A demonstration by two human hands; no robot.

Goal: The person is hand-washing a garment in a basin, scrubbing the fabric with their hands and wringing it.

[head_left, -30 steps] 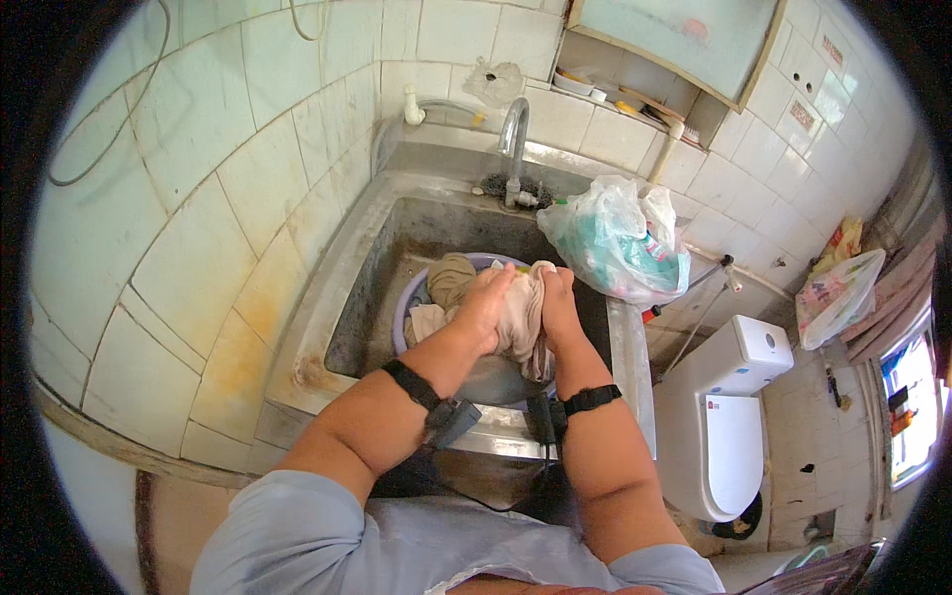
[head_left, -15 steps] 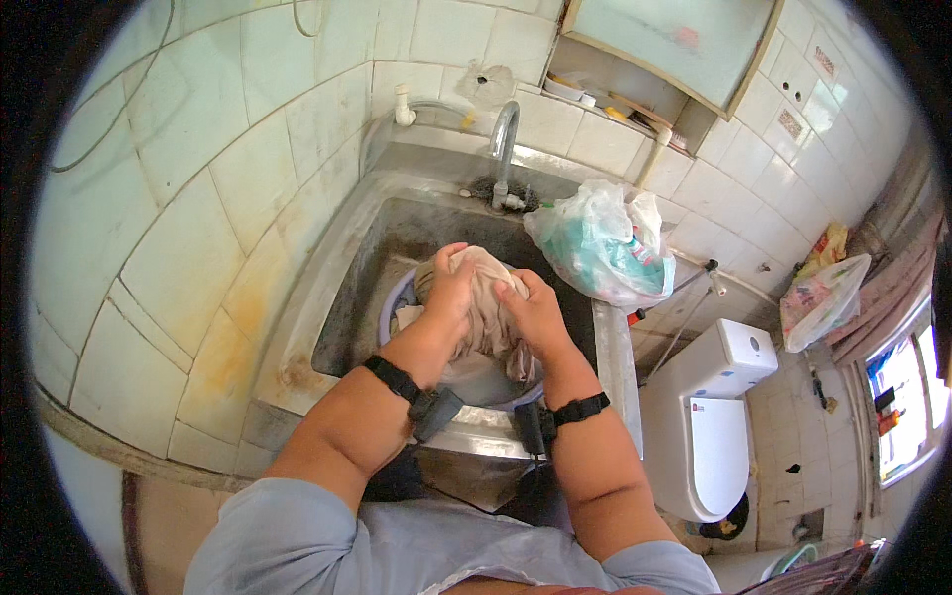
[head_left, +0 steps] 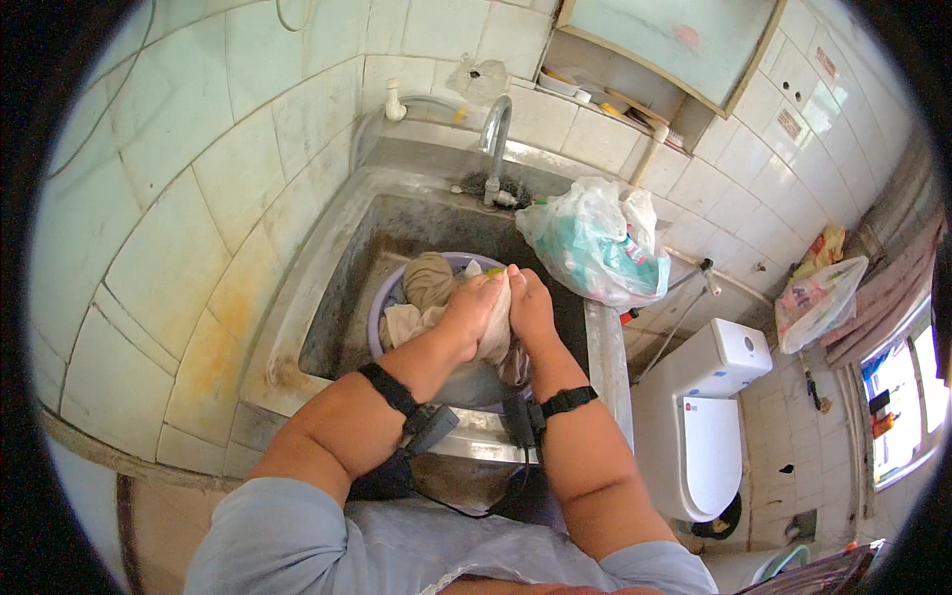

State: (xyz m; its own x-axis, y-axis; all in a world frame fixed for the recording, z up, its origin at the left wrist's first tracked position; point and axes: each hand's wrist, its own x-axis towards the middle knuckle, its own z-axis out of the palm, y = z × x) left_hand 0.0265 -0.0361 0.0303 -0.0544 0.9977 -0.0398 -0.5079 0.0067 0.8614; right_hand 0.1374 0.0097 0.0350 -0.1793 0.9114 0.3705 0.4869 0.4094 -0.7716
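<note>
Both my hands are close together over a lavender basin [head_left: 376, 322] standing in a steel sink [head_left: 342, 268]. My left hand [head_left: 473, 315] is closed round a bunched piece of pale beige cloth [head_left: 495, 340]. Facing it, my right hand [head_left: 532, 307] grips the same cloth from the other side. A small yellow-green edge shows just past the fingertips; I cannot tell what it belongs to. Other wet-looking laundry, including a tan bundle [head_left: 429, 279] and a paler cloth [head_left: 405, 323], lies in the basin left of my hands. My forearms hide the near part of the basin.
A curved faucet [head_left: 496, 149] rises behind the basin. On the sink's right rim rests a stuffed plastic bag [head_left: 600, 243]. A white toilet [head_left: 709, 436] stands to the right, below a hanging bag [head_left: 818, 302]. Tiled wall [head_left: 198, 238] closes off the left side.
My hands have drawn closer together and moved slightly right, squeezing the cloth into a narrower bunch. The tan bundle now lies uncovered on the left of the basin.
</note>
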